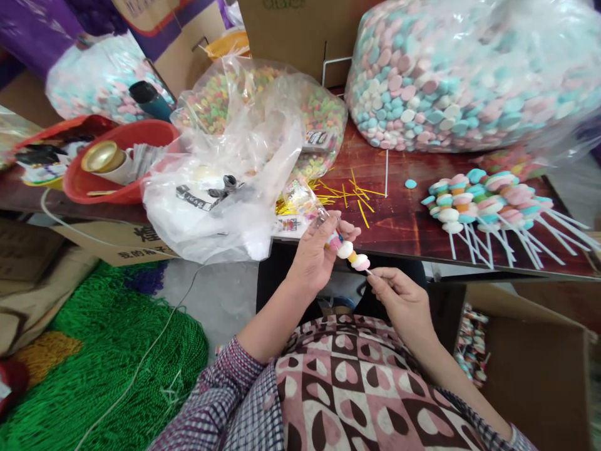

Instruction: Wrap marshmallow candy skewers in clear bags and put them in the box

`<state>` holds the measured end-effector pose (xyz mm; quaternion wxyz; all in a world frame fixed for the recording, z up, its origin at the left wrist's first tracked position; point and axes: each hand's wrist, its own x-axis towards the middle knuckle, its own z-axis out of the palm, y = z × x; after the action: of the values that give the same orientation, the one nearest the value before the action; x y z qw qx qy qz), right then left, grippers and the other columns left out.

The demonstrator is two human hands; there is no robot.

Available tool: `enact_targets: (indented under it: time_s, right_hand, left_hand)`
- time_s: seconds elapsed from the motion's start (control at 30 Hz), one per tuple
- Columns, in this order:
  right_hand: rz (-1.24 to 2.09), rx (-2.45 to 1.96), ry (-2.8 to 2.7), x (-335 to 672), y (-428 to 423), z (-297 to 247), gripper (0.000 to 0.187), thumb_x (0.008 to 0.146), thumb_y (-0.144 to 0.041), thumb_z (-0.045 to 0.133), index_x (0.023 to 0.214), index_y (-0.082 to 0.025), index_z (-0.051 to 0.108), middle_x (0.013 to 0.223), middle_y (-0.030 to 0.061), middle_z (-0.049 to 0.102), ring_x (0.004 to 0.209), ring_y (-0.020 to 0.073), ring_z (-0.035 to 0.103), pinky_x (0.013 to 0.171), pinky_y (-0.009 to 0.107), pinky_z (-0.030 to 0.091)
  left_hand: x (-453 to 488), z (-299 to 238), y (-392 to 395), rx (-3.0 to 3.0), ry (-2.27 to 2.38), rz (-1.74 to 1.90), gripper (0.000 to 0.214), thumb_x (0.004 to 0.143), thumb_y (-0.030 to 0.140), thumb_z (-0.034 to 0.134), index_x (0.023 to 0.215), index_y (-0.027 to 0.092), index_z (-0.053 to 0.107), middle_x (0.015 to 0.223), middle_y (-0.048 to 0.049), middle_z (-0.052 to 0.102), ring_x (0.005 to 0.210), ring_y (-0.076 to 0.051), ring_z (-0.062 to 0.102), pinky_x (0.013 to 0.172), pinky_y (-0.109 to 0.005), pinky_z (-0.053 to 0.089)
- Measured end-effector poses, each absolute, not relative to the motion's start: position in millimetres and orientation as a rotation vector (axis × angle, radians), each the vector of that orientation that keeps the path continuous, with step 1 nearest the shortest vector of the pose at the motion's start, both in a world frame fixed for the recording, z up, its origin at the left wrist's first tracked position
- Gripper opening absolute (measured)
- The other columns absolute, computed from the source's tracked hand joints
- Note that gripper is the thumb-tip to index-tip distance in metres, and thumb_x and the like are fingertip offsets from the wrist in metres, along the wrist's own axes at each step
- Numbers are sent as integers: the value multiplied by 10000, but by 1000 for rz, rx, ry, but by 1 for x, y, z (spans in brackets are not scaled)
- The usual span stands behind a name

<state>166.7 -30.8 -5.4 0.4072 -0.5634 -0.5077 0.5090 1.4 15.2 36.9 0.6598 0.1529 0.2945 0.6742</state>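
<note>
A marshmallow skewer of white, pink and orange pieces is held between my two hands, above the table's front edge. My left hand is closed around its upper part and a clear plastic wrapper, which reaches up and left beyond the fingers. My right hand pinches the thin white stick at the lower end. The top of the skewer is hidden by my left fingers. To the right lies a heap of finished marshmallow skewers, sticks pointing towards me.
A big bag of marshmallows stands behind. Gold twist ties, a loose stick and a blue marshmallow lie on the table. Left are a plastic bag and a red basin; an open box sits below right.
</note>
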Motion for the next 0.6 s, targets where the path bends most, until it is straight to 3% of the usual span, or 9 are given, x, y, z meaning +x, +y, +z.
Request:
enact_targets:
  time_s: [0.23,0.43,0.6]
  right_hand:
    - [1502,-1390,-1246,171,-32,-11,314,875,-487,613,846,-190,710,509,-46,451,509,96,381,488,242,275]
    - [1832,-1268,-1031,167,-31,-5,337,832,-513,656,755,-186,686,385,-107,293,417,73,264,599,270,436]
    - [2053,-1134,-884,162,-31,3,313,809,-496,679,701,-204,644,355,-115,295,382,68,219,582,278,447]
  left_hand:
    - [-3,32,17,375,609,1514,154,866,342,649,891,191,666,745,0,667,760,-153,682,928,-401,521]
    - [-3,26,14,535,583,1415,252,815,424,700,892,191,643,743,-9,675,785,-190,701,866,-374,525]
    - [3,23,12,545,687,1368,342,779,534,696,837,210,605,706,6,650,830,-196,700,886,-363,502]
